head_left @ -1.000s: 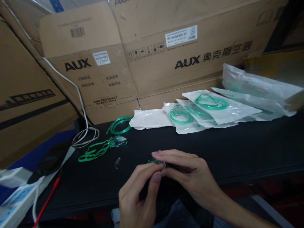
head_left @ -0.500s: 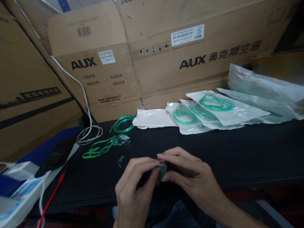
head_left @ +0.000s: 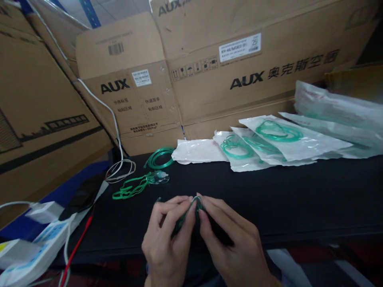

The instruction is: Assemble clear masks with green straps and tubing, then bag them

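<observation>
My left hand and my right hand meet above the near part of the table. Both pinch a green see-through plastic piece with a pale curved rim. Fingers cover most of it, so its full shape is hidden. Beyond my left hand lies a small clear plastic mask with green elastic straps. A coil of green tubing rests farther back. Just behind my left fingers a small clear bit is partly covered.
White packets holding green tubing line the back right, against large cardboard boxes. A power strip with plugs and a red cable occupies the left. A white cord hangs down to the black table.
My right hand has turned and drawn lower, and its fingertips now meet the left ones at the rim of the green piece. The view has shifted slightly, moving the background right.
</observation>
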### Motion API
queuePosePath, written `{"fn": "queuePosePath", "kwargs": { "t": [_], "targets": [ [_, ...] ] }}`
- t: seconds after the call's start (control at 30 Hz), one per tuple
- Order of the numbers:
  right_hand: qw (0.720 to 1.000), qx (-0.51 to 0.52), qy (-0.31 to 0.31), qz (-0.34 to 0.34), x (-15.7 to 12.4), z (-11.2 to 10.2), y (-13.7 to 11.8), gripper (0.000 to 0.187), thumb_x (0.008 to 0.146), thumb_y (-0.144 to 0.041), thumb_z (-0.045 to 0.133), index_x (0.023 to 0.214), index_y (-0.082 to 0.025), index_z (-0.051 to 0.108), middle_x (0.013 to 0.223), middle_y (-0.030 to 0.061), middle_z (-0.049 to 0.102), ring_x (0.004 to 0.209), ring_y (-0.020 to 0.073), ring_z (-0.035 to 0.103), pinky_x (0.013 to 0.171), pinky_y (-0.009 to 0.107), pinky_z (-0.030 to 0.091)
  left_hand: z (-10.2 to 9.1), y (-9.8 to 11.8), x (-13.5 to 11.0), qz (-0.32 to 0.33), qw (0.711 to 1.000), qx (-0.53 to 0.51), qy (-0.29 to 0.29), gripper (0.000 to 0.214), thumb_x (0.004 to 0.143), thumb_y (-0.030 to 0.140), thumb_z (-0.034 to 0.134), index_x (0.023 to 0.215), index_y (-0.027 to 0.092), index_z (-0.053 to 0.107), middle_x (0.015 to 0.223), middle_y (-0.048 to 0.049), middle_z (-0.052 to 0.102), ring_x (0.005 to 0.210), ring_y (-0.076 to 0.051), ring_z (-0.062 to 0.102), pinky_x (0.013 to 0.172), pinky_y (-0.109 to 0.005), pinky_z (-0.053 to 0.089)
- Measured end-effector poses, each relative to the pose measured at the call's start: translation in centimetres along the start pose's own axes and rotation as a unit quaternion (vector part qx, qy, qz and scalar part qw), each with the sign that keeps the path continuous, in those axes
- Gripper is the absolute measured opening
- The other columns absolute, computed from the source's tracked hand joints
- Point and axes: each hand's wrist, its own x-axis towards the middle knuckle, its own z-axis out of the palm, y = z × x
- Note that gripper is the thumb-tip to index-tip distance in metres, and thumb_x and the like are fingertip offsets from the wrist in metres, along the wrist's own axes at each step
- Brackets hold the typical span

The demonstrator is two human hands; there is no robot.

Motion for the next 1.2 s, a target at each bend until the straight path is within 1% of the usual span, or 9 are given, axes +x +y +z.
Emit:
{"fn": "queuePosePath", "kwargs": {
  "t": [0.17,0.37,0.47,0.6,0.7,0.83,0.93,1.03,1.2],
  "targets": [
    [1.0,0.005,0.003,0.008,0.2,0.0,-0.2,0.033,0.088,0.0,0.059,0.111,-0.013,0.079,0.097,0.014,0.079,0.09,0.0212,0.077,0.085,0.026,0.064,-0.2,-0.1,0.0,0.011,1.0,0.025,-0.001,0.017,0.091,0.009,0.07,0.103,0.021,0.071,0.088,0.0002,0.067,0.081,-0.013,0.069,0.074,-0.023,0.06],
    [0.999,0.015,0.014,-0.029,-0.1,-0.2,0.2,0.033,0.086,0.005,0.061,0.111,-0.008,0.078,0.095,0.0136,0.079,0.088,0.0196,0.076,0.085,0.027,0.065,-0.2,-0.1,-0.1,0.037,0.999,0.034,-0.009,0.019,0.089,0.007,0.073,0.103,0.019,0.072,0.09,0.0017,0.069,0.078,-0.009,0.068,0.078,-0.02,0.058],
    [0.999,0.011,0.01,-0.035,-0.2,-0.2,0.5,0.031,0.086,0.006,0.061,0.109,-0.006,0.078,0.095,0.0146,0.08,0.089,0.0196,0.076,0.087,0.026,0.065,-0.1,0.0,-0.1,0.049,0.998,0.032,-0.014,0.019,0.089,0.006,0.073,0.104,0.017,0.072,0.093,0.0008,0.07,0.08,-0.009,0.069,0.079,-0.018,0.058],
    [0.999,0.013,-0.005,-0.037,0.0,-0.5,0.8,0.033,0.088,0.004,0.059,0.113,-0.009,0.077,0.101,0.0135,0.08,0.094,0.0188,0.076,0.089,0.025,0.064,0.1,-0.2,0.1,0.043,0.999,0.015,-0.009,0.015,0.088,0.005,0.073,0.098,0.016,0.069,0.093,-0.0004,0.069,0.084,-0.011,0.068,0.083,-0.02,0.057],
    [0.999,0.011,-0.013,-0.047,0.2,-0.9,0.9,0.035,0.09,0.003,0.059,0.116,-0.012,0.075,0.109,0.0127,0.079,0.099,0.0177,0.076,0.092,0.025,0.062,0.3,-0.5,0.1,0.021,1.0,-0.015,-0.013,0.018,0.088,0.005,0.072,0.101,0.016,0.067,0.098,-0.002,0.069,0.092,-0.013,0.069,0.085,-0.023,0.059],
    [0.998,0.004,-0.016,-0.066,0.1,-1.3,0.8,0.032,0.089,-0.004,0.068,0.121,-0.012,0.072,0.114,0.0127,0.078,0.103,0.0184,0.074,0.094,0.025,0.062,0.3,-0.8,-0.4,-0.016,0.999,-0.048,-0.012,0.021,0.089,0.005,0.07,0.105,0.018,0.067,0.105,-0.003,0.07,0.098,-0.015,0.07,0.088,-0.026,0.06],
    [0.998,-0.017,-0.003,-0.066,-0.2,-1.2,0.8,0.035,0.088,-0.011,0.074,0.123,-0.011,0.07,0.114,0.013,0.078,0.101,0.0197,0.075,0.092,0.025,0.063,0.2,-0.9,-0.9,-0.03,0.998,-0.057,-0.006,0.022,0.089,0.005,0.07,0.106,0.018,0.067,0.108,-0.0033,0.072,0.101,-0.015,0.071,0.092,-0.026,0.059],
    [0.997,-0.026,0.013,-0.073,-0.4,-0.9,0.7,0.034,0.087,-0.005,0.07,0.121,-0.01,0.071,0.111,0.0123,0.078,0.099,0.0187,0.076,0.092,0.023,0.063,0.2,-0.9,-1.0,-0.024,0.998,-0.065,-0.013,0.023,0.089,0.005,0.07,0.107,0.018,0.067,0.109,-0.0036,0.074,0.102,-0.014,0.072,0.095,-0.024,0.058],
    [0.996,-0.02,0.028,-0.087,-0.1,-0.5,0.4,0.032,0.086,0.003,0.065,0.114,-0.011,0.073,0.102,0.0105,0.08,0.093,0.0166,0.077,0.09,0.021,0.063,0.3,-0.8,-0.8,0.009,0.998,-0.052,-0.021,0.024,0.089,0.006,0.07,0.111,0.016,0.068,0.104,-0.0031,0.076,0.094,-0.012,0.074,0.094,-0.02,0.058]
  ]
}}
